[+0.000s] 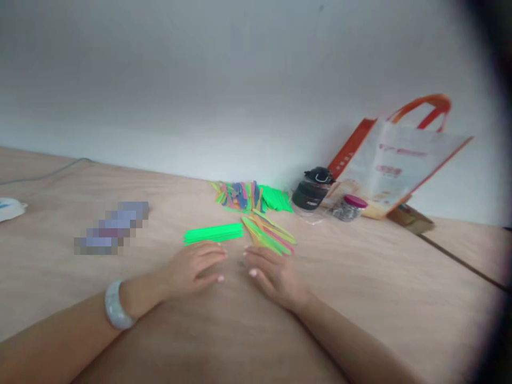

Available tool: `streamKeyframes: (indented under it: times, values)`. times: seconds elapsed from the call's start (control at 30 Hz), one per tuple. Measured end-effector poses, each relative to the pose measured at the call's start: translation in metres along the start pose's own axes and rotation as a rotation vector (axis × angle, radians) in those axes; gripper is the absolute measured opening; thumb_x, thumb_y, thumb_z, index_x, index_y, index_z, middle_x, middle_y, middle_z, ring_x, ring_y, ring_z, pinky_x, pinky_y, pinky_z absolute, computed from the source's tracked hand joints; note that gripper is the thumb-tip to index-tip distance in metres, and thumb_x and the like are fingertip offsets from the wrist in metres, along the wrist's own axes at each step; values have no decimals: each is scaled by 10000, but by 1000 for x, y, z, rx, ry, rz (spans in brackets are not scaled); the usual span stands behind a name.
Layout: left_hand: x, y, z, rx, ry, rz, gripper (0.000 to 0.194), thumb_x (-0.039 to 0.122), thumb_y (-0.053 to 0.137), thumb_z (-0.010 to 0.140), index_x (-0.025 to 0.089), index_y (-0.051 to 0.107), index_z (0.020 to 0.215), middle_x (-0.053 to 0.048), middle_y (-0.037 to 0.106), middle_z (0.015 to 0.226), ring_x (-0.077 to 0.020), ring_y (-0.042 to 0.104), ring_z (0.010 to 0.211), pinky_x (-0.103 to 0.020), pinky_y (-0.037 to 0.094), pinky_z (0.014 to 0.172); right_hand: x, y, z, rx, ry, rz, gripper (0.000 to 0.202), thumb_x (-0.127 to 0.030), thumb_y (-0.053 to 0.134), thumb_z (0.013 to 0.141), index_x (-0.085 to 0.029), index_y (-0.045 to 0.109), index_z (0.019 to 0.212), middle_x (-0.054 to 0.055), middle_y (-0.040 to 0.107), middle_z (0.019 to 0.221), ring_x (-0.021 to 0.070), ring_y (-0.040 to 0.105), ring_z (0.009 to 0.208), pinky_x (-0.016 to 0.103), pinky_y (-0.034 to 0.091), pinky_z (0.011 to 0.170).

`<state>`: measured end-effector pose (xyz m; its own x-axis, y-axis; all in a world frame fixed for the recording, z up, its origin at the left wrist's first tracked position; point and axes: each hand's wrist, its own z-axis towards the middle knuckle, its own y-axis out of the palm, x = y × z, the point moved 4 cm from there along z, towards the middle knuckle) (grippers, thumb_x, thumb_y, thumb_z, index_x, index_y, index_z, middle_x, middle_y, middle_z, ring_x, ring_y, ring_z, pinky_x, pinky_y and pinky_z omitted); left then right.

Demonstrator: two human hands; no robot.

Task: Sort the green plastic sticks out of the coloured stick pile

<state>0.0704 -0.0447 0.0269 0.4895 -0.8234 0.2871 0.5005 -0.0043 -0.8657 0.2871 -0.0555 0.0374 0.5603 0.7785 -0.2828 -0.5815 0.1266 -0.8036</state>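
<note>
My left hand (197, 268) rests on the table, its fingers stretched out, thumb apart, holding nothing. Just beyond its fingers lies a neat stack of bright green flat strips (213, 233). My right hand (276, 273) also lies on the table with loosely extended fingers and nothing in its grasp. Right beyond it is a loose fan of green, yellow, orange and pink strips (270, 234). A small gap separates the fingertips of both hands. Farther back, near the wall, sit a multicoloured heap of strips (238, 196) and a pile of green strips (277, 198).
A dark bottle (311, 192), a jar with a pink lid (349, 208) and a white-and-orange bag (396, 165) stand at the back right. A blurred-out flat object (114, 226) lies at left, with a cable (60, 170) and a white object (11, 209) near the left edge.
</note>
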Motion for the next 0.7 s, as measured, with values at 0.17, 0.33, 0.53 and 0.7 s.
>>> streamKeyframes:
  times: [0.17,0.33,0.53,0.7]
  values:
    - [21,13,-13,-296,25,-82,668,503,502,857,232,272,1423,-68,300,1477,-250,266,1356,-427,236,1120,-36,14,-5,-240,-83,-80,435,-347,544,849,-157,545,1240,126,566,1267,221,502,1197,370,438,996]
    - [17,11,-14,-306,-14,-128,664,518,496,855,273,257,1424,-42,288,1482,-256,239,1367,-440,204,1128,-30,15,-7,-258,-63,-76,399,-324,530,857,-149,560,1214,112,562,1274,212,491,1207,365,418,1021]
    - [19,12,-12,-330,-15,-117,678,541,487,851,260,261,1425,-52,281,1484,-261,237,1367,-442,194,1130,-31,16,-4,-210,-73,-64,355,-289,542,846,-159,581,1174,117,594,1222,205,522,1168,359,440,996]
    - [18,12,-12,-337,-19,-120,680,544,483,851,256,260,1425,-54,279,1485,-263,233,1368,-443,193,1128,-31,17,-3,-192,-84,-64,320,-260,534,848,-156,593,1144,115,608,1196,199,541,1139,354,448,986]
